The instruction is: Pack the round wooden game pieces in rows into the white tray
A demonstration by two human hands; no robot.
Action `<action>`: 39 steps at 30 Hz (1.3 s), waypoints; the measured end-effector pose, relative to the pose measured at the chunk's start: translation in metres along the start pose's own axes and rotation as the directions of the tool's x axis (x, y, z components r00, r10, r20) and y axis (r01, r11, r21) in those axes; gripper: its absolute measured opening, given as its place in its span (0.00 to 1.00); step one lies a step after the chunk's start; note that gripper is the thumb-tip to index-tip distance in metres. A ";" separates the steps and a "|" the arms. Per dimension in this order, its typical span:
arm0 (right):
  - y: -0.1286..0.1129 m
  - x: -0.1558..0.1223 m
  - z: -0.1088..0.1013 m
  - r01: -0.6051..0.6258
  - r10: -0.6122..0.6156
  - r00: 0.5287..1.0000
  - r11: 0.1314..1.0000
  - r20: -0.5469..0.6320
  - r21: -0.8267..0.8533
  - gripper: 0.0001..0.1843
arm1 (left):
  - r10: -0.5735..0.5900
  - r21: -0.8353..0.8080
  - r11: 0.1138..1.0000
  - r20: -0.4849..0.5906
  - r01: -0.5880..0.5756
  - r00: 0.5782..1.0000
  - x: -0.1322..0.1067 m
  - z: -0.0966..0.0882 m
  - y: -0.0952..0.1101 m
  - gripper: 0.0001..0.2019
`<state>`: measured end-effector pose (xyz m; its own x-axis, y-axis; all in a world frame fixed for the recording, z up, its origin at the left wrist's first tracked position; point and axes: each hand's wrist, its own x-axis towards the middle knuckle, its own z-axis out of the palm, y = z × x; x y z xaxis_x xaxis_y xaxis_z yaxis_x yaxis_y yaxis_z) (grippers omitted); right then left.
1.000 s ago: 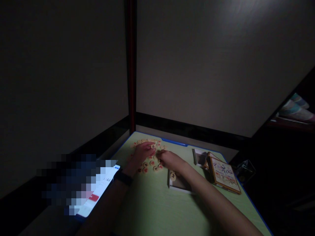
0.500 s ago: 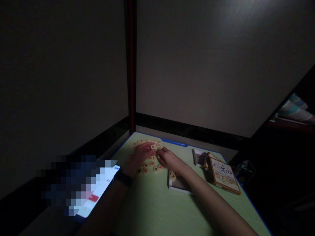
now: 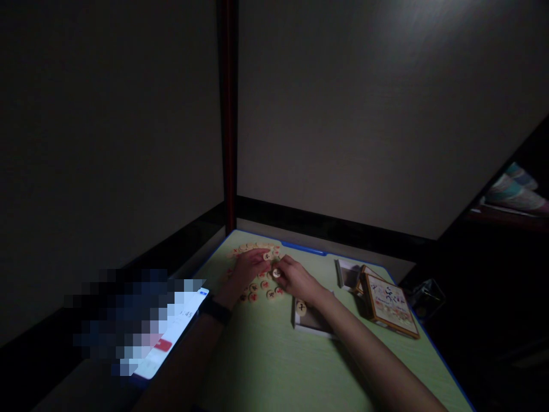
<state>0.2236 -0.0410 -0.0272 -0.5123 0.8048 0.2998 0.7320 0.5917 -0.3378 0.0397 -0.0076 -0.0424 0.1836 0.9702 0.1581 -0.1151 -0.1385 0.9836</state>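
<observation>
Several round pale game discs (image 3: 259, 286) with red or black marks lie spread on a green table (image 3: 266, 360). My left hand (image 3: 249, 266) rests over the far discs, fingers curved, with its fingertips on one disc. My right hand (image 3: 297, 280) is beside it, fingers pinched on a single disc (image 3: 277, 273) lifted a little off the table. A shallow white tray (image 3: 311, 321) with one disc (image 3: 301, 308) in it sits just under my right wrist.
A lit phone (image 3: 171, 332) lies on the table's left edge. An orange-edged game box (image 3: 389, 303) and an open box part (image 3: 348, 273) stand at the right. Walls meet at a corner behind the table. Dark floor and folded cloth (image 3: 517, 191) are at the right.
My right hand has closed its fingers on one disc and raised it slightly. My left hand has stayed almost still over the far discs.
</observation>
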 end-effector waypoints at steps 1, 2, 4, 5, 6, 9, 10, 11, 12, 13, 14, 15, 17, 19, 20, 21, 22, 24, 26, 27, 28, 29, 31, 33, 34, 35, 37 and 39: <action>0.000 0.000 -0.001 -0.007 0.007 1.000 1.000 0.003 0.002 0.08 | 0.004 0.005 1.000 -0.005 -0.004 1.000 0.000 0.000 -0.001 0.21; -0.001 0.000 -0.001 -0.013 0.013 1.000 1.000 0.006 0.002 0.08 | 0.008 0.011 1.000 -0.009 -0.008 1.000 0.000 0.000 -0.001 0.20; -0.003 0.000 -0.003 -0.026 0.026 1.000 1.000 0.010 0.002 0.08 | 0.013 0.021 1.000 -0.013 -0.013 1.000 0.001 0.000 -0.002 0.20; -0.004 0.000 -0.004 -0.034 0.034 0.999 0.999 0.011 0.000 0.07 | 0.011 0.028 1.000 -0.011 -0.011 1.000 0.001 0.000 -0.002 0.19; -0.005 0.000 -0.004 -0.041 0.041 0.999 0.999 0.011 -0.003 0.07 | 0.008 0.036 0.999 -0.007 -0.008 1.000 0.001 0.000 -0.002 0.19; -0.009 -0.001 -0.007 -0.068 0.068 0.998 0.998 -0.005 -0.016 0.06 | 0.011 0.062 0.998 0.001 -0.011 1.000 0.001 0.000 -0.003 0.18; -0.011 -0.001 -0.008 -0.074 0.074 0.997 0.997 -0.017 -0.017 0.06 | 0.016 0.070 0.997 0.009 -0.017 1.000 0.001 0.000 -0.003 0.18; -0.011 -0.001 -0.008 -0.078 0.078 0.997 0.997 -0.031 -0.014 0.06 | 0.023 0.077 0.997 0.016 -0.024 1.000 0.001 0.000 -0.003 0.18; -0.011 -0.001 -0.008 -0.081 0.081 0.996 0.997 -0.046 -0.009 0.06 | 0.031 0.083 0.996 0.024 -0.033 0.999 0.002 0.000 -0.004 0.17; -0.011 -0.002 -0.008 -0.085 0.084 0.994 0.996 -0.063 -0.003 0.06 | 0.036 0.086 0.996 0.032 -0.038 0.999 0.002 0.001 -0.005 0.17; -0.010 -0.002 -0.007 -0.089 0.089 0.993 0.996 -0.082 0.005 0.06 | 0.036 0.086 0.995 0.039 -0.040 0.999 0.003 0.001 -0.005 0.17; -0.009 -0.002 -0.007 -0.096 0.097 0.990 0.995 -0.106 0.013 0.06 | 0.036 0.087 0.995 0.042 -0.040 0.998 0.003 0.002 -0.006 0.17; -0.007 -0.003 -0.006 -0.112 0.115 0.979 0.993 -0.167 0.028 0.06 | 0.032 0.093 0.995 0.044 -0.036 0.999 0.003 0.004 -0.007 0.15; -0.006 -0.002 -0.005 -0.121 0.126 0.967 0.992 -0.219 0.036 0.07 | 0.013 0.071 0.997 0.039 -0.016 0.999 0.003 0.006 -0.006 0.12; -0.006 -0.002 -0.004 -0.124 0.128 0.964 0.992 -0.234 0.034 0.07 | -0.009 0.043 0.999 0.040 0.007 0.999 0.002 0.008 -0.005 0.12; -0.006 -0.002 -0.004 -0.124 0.127 0.962 0.992 -0.240 0.027 0.07 | -0.038 0.008 0.999 0.047 0.037 0.998 0.000 0.009 -0.003 0.13; -0.007 -0.001 -0.004 -0.123 0.123 0.963 0.992 -0.238 0.016 0.06 | -0.068 -0.026 0.997 0.064 0.070 0.996 -0.001 0.010 -0.001 0.14; -0.009 0.001 -0.004 -0.116 0.111 0.971 0.993 -0.214 -0.012 0.05 | -0.122 -0.064 0.989 0.116 0.130 0.986 -0.005 0.013 0.003 0.16; -0.012 0.002 -0.004 -0.108 0.099 0.979 0.993 -0.177 -0.040 0.06 | -0.153 -0.068 0.984 0.168 0.167 0.974 -0.009 0.014 0.007 0.18; -0.013 0.002 -0.004 -0.107 0.098 0.982 0.993 -0.162 -0.049 0.07 | -0.164 -0.069 0.981 0.183 0.180 0.969 -0.011 0.014 0.008 0.19; -0.013 0.003 -0.004 -0.108 0.098 0.983 0.993 -0.152 -0.053 0.08 | -0.175 -0.074 0.979 0.192 0.192 0.966 -0.012 0.014 0.009 0.20; -0.013 0.002 -0.004 -0.106 0.097 0.984 0.993 -0.150 -0.050 0.08 | -0.184 -0.083 0.976 0.194 0.203 0.964 -0.012 0.013 0.009 0.21; -0.012 0.001 -0.004 -0.087 0.083 0.983 0.996 -0.164 -0.018 0.07 | -0.198 -0.107 0.969 0.191 0.221 0.961 -0.013 0.012 0.009 0.21; -0.011 0.000 -0.005 -0.055 0.059 0.982 0.998 -0.180 0.025 0.08 | -0.209 -0.133 0.962 0.196 0.237 0.958 -0.014 0.011 0.009 0.22; -0.011 -0.001 -0.006 -0.044 0.051 0.982 0.998 -0.184 0.043 0.10 | -0.211 -0.144 0.959 0.203 0.242 0.956 -0.014 0.010 0.010 0.22; -0.011 -0.001 -0.007 -0.038 0.048 0.981 0.998 -0.186 0.055 0.13 | -0.211 -0.154 0.957 0.212 0.246 0.954 -0.014 0.010 0.011 0.22; -0.012 -0.002 -0.009 -0.046 0.057 0.982 0.997 -0.181 0.062 0.16 | -0.207 -0.163 0.955 0.228 0.247 0.951 -0.016 0.010 0.013 0.23; -0.015 -0.005 -0.013 -0.065 0.071 0.984 0.997 -0.163 0.046 0.17 | -0.203 -0.154 0.958 0.235 0.243 0.951 -0.017 0.012 0.015 0.25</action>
<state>0.2209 -0.0545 -0.0123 -0.3790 0.8266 0.4161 0.7423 0.5400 -0.3967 0.0470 -0.0283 -0.0291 0.4271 0.9037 -0.0293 -0.2158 0.1333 0.9673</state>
